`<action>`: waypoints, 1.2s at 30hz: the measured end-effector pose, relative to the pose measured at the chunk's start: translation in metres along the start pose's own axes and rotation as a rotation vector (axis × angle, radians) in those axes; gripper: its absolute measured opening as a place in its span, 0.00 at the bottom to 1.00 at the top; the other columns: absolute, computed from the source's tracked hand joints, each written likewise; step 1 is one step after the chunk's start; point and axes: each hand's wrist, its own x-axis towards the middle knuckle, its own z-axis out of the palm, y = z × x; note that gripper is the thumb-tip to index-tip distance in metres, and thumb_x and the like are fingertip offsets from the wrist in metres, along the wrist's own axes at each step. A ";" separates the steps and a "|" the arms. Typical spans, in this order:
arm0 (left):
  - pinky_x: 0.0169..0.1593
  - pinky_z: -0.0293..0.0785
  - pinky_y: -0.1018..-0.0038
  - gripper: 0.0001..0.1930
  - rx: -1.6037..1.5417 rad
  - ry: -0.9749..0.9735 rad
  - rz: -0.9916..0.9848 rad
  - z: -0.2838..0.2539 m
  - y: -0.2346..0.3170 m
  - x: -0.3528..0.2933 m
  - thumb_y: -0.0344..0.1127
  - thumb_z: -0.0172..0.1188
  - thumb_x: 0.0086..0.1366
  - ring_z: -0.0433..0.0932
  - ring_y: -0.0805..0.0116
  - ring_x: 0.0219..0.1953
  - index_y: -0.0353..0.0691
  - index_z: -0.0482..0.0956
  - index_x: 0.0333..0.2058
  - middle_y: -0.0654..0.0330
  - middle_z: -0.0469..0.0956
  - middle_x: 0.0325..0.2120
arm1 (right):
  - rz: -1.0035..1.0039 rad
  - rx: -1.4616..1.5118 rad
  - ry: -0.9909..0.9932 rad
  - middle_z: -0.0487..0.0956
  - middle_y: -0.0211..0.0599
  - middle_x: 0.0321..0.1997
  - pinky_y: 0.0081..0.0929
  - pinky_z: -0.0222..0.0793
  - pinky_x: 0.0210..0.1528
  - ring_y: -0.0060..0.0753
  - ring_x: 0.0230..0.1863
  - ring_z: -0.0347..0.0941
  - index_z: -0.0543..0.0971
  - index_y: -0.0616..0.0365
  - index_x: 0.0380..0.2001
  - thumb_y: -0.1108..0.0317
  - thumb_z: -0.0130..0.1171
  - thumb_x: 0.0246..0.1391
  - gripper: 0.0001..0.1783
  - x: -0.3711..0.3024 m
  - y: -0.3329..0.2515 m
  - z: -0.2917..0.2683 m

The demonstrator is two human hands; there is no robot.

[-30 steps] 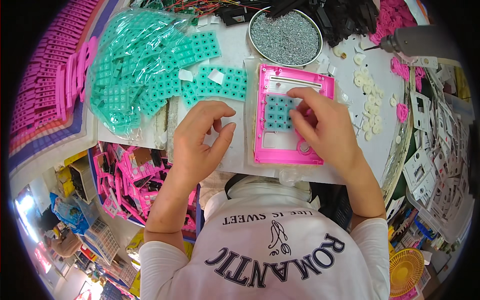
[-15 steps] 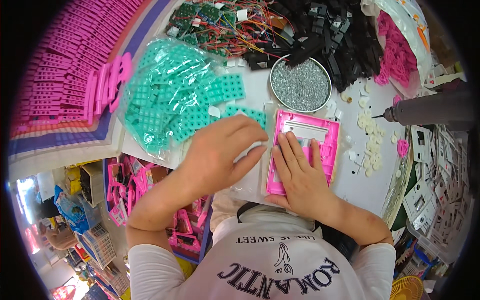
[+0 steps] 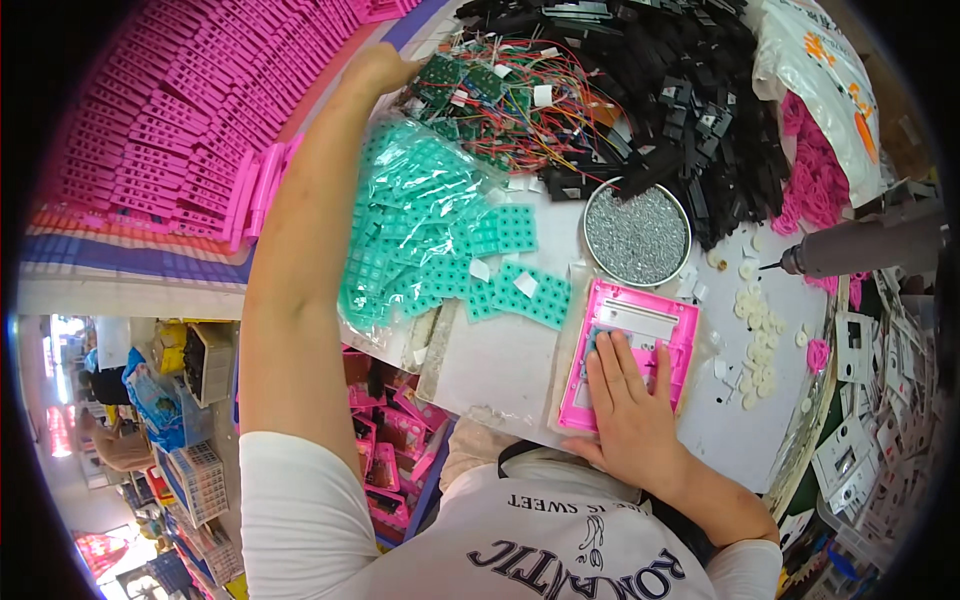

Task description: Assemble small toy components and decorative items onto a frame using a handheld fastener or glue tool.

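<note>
My right hand (image 3: 632, 412) lies flat on a pink plastic casing (image 3: 683, 330), fingers stretched out, with the thumb at its near left edge. Inside the casing a pale strip and a bit of teal show beside the fingers. My left arm reaches far out to the left, and my left hand (image 3: 383, 68) is by the near-left edge of a heap of green circuit boards (image 3: 480, 85) with red and yellow wires. Its fingers are bunched and mostly hidden, so what they hold, if anything, does not show.
Teal keypad sheets (image 3: 420, 220) spill from a clear bag. A round tin of small screws (image 3: 638, 235), black plastic parts (image 3: 690, 120), white discs (image 3: 757, 340) and an electric screwdriver (image 3: 860, 245) surround the casing. Stacked pink parts (image 3: 190, 110) stand at left; white panels (image 3: 855, 440) at right.
My left hand has moved from beside the casing far up and left to the circuit boards. My right hand stays flat on the casing. The whole view has shifted.
</note>
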 end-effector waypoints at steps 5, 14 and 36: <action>0.44 0.75 0.67 0.25 -0.417 -0.298 -0.052 0.000 0.027 -0.003 0.52 0.75 0.53 0.81 0.65 0.36 0.35 0.86 0.41 0.56 0.85 0.33 | 0.025 0.003 0.001 0.61 0.58 0.74 0.77 0.35 0.72 0.54 0.79 0.49 0.67 0.74 0.64 0.37 0.67 0.43 0.57 -0.002 0.003 0.002; 0.42 0.72 0.61 0.04 -0.569 1.056 0.617 -0.105 0.099 -0.102 0.33 0.66 0.56 0.80 0.57 0.36 0.41 0.83 0.30 0.57 0.81 0.31 | -0.209 0.428 0.311 0.68 0.55 0.68 0.58 0.57 0.67 0.55 0.70 0.62 0.69 0.65 0.65 0.50 0.69 0.49 0.44 -0.003 0.029 -0.024; 0.48 0.78 0.75 0.17 -1.997 -0.823 0.108 -0.044 0.163 -0.399 0.22 0.58 0.68 0.80 0.73 0.41 0.32 0.72 0.55 0.59 0.79 0.43 | 0.167 1.527 0.258 0.82 0.31 0.36 0.18 0.76 0.35 0.16 0.33 0.77 0.82 0.69 0.42 0.72 0.66 0.60 0.11 0.034 0.018 -0.072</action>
